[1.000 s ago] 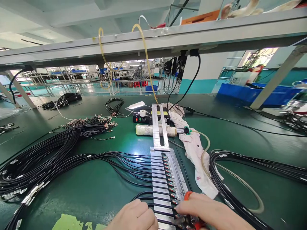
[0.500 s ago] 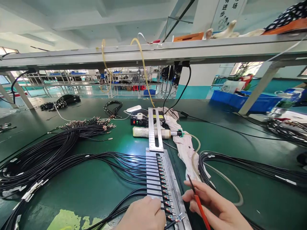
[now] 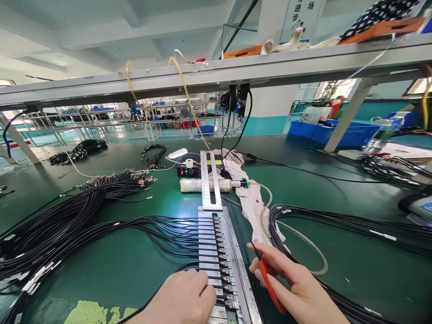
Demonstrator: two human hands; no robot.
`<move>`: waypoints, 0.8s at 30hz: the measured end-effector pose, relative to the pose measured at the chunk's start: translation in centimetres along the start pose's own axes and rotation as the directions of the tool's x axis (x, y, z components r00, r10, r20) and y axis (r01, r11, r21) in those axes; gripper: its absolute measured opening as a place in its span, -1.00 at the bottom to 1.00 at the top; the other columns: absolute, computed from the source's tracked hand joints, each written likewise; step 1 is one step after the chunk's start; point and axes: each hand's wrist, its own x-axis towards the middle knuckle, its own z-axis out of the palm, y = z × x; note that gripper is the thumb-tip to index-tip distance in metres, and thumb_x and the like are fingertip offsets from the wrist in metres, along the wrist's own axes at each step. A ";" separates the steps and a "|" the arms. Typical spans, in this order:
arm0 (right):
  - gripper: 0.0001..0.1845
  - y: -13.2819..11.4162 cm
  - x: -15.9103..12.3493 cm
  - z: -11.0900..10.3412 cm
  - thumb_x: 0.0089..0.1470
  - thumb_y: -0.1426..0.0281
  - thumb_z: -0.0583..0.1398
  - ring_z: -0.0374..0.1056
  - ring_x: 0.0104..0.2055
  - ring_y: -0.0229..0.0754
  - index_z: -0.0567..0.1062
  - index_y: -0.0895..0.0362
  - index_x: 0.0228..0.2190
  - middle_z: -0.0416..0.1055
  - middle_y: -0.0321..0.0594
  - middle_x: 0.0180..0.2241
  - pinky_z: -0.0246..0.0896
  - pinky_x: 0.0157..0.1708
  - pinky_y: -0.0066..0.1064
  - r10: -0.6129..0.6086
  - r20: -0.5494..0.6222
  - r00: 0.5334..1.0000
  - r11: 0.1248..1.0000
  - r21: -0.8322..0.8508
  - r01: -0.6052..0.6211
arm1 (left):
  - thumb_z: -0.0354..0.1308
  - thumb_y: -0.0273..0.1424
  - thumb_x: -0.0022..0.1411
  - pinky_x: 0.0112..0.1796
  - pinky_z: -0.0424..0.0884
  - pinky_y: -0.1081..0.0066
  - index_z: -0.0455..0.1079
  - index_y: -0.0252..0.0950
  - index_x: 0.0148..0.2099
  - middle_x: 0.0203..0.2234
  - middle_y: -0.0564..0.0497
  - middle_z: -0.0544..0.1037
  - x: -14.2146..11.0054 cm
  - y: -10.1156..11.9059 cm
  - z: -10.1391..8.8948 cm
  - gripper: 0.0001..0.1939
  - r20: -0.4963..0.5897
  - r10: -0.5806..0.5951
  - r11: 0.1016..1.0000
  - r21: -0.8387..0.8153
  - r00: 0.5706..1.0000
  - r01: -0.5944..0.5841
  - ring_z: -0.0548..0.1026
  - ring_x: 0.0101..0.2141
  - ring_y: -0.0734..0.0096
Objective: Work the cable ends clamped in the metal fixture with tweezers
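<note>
A long metal fixture (image 3: 206, 237) with slots lies lengthwise on the green table. Several black cables (image 3: 162, 227) run from the left into its slots, their metal connector ends (image 3: 222, 263) lined up along its right side. My left hand (image 3: 184, 298) rests fingers-down on the near end of the fixture, pressing on the cables there. My right hand (image 3: 297, 288) is just right of the fixture and holds a slim red-handled tool (image 3: 268, 283) with a dark tip pointing away from me.
A big bundle of black cables (image 3: 50, 234) lies at the left, another bundle (image 3: 354, 234) at the right. Behind the fixture are a black control box (image 3: 189, 171), a wrapped syringe (image 3: 202, 185) with tubing, and a white cloth (image 3: 251, 202). A shelf rail (image 3: 216, 76) runs overhead.
My right hand has lifted off the fixture's near end and drawn to the right with the red tool. The view has shifted right, and my left hand stays on the cables.
</note>
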 end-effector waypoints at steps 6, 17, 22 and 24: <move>-0.44 -0.3 0.1 0.1 0.11 0.16 0.05 0.49 -0.20 -0.05 0.49 0.24 0.00 0.50 0.00 -0.15 0.33 -0.01 -0.25 -0.034 -0.008 0.999 0.999 -0.038 0.033 | 0.09 -0.41 0.25 -0.63 0.03 0.39 0.09 -0.22 -0.44 -0.62 0.15 0.31 -0.7 1.2 2.7 -0.74 -0.246 -0.079 0.997 -0.014 0.966 0.078 0.24 -0.64 0.47; -0.58 -1.0 -0.1 0.2 0.11 0.25 0.07 0.49 -0.20 -0.17 0.54 0.19 -0.10 0.52 -0.09 -0.16 0.37 -0.15 -0.54 -0.150 -0.061 0.987 0.983 -0.114 0.143 | -0.50 -0.37 0.48 -0.65 0.01 0.39 0.16 -0.26 -0.52 -0.68 0.07 0.25 0.0 1.8 1.9 -0.42 -0.390 -0.154 0.988 -0.067 0.908 0.139 0.18 -0.66 0.45; -0.67 -1.7 -0.8 0.4 0.17 0.25 0.11 0.47 -0.21 -0.14 0.52 0.05 -0.07 0.52 -0.19 -0.23 0.38 -0.12 -0.45 -0.160 0.007 0.987 0.975 -0.154 0.160 | -0.27 -0.45 0.45 -0.57 0.08 0.42 0.24 -0.30 -0.44 -0.53 0.03 0.31 -0.2 1.2 1.5 -0.58 -0.282 -0.037 0.999 -0.026 0.959 0.031 0.25 -0.52 0.44; -0.67 -2.1 -0.8 0.6 0.17 0.16 0.14 0.46 -0.22 -0.08 0.54 0.03 -0.12 0.52 -0.17 -0.29 0.40 -0.15 -0.39 -0.183 -0.006 0.983 0.959 -0.221 0.177 | -0.25 -0.49 0.44 -0.57 0.06 0.41 0.26 -0.32 -0.44 -0.57 0.04 0.27 -0.3 0.9 1.0 -0.59 -0.342 -0.003 1.000 -0.026 0.940 -0.006 0.20 -0.54 0.44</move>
